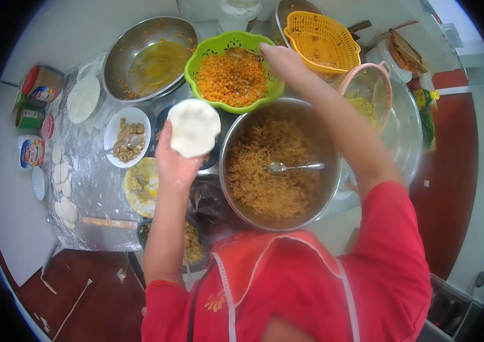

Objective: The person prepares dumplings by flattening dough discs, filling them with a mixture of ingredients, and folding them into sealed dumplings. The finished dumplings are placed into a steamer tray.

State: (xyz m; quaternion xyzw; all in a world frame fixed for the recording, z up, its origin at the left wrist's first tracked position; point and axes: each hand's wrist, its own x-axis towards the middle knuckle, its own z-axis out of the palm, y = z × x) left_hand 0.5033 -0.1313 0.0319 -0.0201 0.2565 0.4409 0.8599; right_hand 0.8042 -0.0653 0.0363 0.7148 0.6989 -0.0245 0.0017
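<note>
On my left hand [176, 164] rests a round, flat dough wrapper [194, 127], held up in front of a dark tray of filling. My right hand [282, 62] grips the handle of a metal spoon [242, 52], whose bowl sits at the far side of the diced orange filling [231, 81]. That filling lies in a green plastic colander [190, 70] with a scalloped rim. Nearer to me, a deep steel pot [226, 188] holds a brown shredded filling [267, 188], with another spoon [295, 166] lying on top.
A steel basin [116, 64] with oily liquid stands at the back left. Beside my left forearm are a white plate [111, 147] of filling, a yellow-stained plate [133, 199], a rolling pin [109, 222] and dough pieces [67, 211]. A yellow basket [323, 42] and pink-rimmed strainer [385, 98] are at right.
</note>
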